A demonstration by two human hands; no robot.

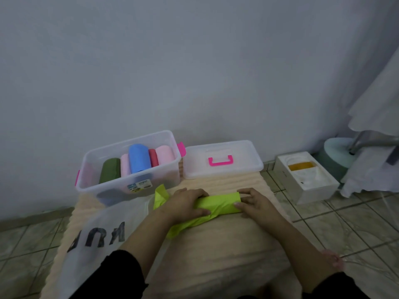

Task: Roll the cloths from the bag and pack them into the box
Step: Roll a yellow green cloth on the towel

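At the bottom of the frame two bare forearms in black sleeves reach forward over a beige mat [216, 244] laid on a tiled floor [345, 229]. A bare foot [332, 260] shows at lower right. At lower left lies one white bag [103, 229] with dark letters, flat on the mat.

In the middle of the frame lies one lime-green cloth [218, 205], partly rolled into a tube, with loose ends trailing to its left and toward the viewer. The left hand [186, 205] curls over the roll's left part, thumb underneath, gripping it. The right hand [253, 200] pinches the roll's right end between thumb and fingers.

Farther back at centre left stands one clear box [129, 184] with pink latches, holding six rolled cloths: one green roll [110, 170], three pink rolls [165, 155], one blue roll [138, 157] and one red roll [152, 159]. Just right of it rests one clear lid [222, 160] with a pink handle. At right sits one white carton [306, 178], open.
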